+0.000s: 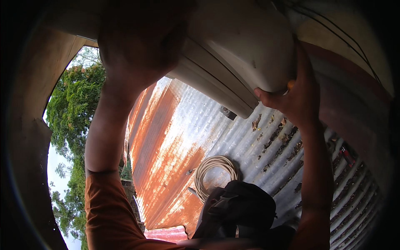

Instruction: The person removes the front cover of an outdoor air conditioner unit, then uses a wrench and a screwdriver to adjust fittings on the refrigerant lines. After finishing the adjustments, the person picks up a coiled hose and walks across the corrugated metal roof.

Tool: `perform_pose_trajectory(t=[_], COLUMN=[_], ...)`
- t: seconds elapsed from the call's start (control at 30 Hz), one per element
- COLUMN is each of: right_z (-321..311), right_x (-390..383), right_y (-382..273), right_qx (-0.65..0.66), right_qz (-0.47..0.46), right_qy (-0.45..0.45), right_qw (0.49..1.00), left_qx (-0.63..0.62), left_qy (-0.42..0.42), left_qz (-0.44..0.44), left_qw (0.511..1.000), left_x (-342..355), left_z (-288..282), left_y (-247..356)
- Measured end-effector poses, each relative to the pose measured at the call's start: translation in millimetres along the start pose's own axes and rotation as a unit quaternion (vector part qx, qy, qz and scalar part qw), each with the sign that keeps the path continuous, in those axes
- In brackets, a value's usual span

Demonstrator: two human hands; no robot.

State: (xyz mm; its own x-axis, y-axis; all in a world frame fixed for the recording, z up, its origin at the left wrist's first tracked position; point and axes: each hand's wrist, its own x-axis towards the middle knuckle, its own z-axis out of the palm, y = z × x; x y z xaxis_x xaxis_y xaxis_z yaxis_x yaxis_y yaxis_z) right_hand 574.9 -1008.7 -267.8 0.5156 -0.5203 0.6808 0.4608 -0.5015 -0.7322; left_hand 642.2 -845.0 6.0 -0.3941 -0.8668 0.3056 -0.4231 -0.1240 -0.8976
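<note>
Overhead, a large off-white casing (250,37) with a smooth rounded end slants across the upper part of the head view. A long grooved section (221,79) runs along its lower side. My right hand (298,98) grips the rounded end, thumb pressed to its lower edge and fingers along its right side. A small orange-yellow spot shows by the thumb. My left hand (141,50) is raised against the casing's left part, in deep shadow. Its fingers cannot be made out, nor what they may hold.
Below lies a corrugated metal roof (233,137), rusty at left, with dry leaves in its grooves. On it rest a beige cable or hose coil (199,177) and a red-handled tool (346,155). A black bag-like item (246,204) is near me. Dark wires (346,37) hang upper right.
</note>
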Motion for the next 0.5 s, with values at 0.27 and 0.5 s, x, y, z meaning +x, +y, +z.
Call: perform_pose_trajectory(t=[0.27, 0.5], right_z=[2, -1], right_x=[-4, -7], right_y=[5, -1], right_qx=[0.015, -0.003], right_qz=[-0.024, -0.011], right_qy=[0.004, 0.028], right_qw=[1.000, 1.000], left_qx=[-0.029, -0.019], left_qy=[-0.025, -0.054], left_qz=[-0.016, -0.002], left_qw=[0.999, 0.998], left_x=[-4, 5], left_z=[-10, -8], left_y=[-4, 3])
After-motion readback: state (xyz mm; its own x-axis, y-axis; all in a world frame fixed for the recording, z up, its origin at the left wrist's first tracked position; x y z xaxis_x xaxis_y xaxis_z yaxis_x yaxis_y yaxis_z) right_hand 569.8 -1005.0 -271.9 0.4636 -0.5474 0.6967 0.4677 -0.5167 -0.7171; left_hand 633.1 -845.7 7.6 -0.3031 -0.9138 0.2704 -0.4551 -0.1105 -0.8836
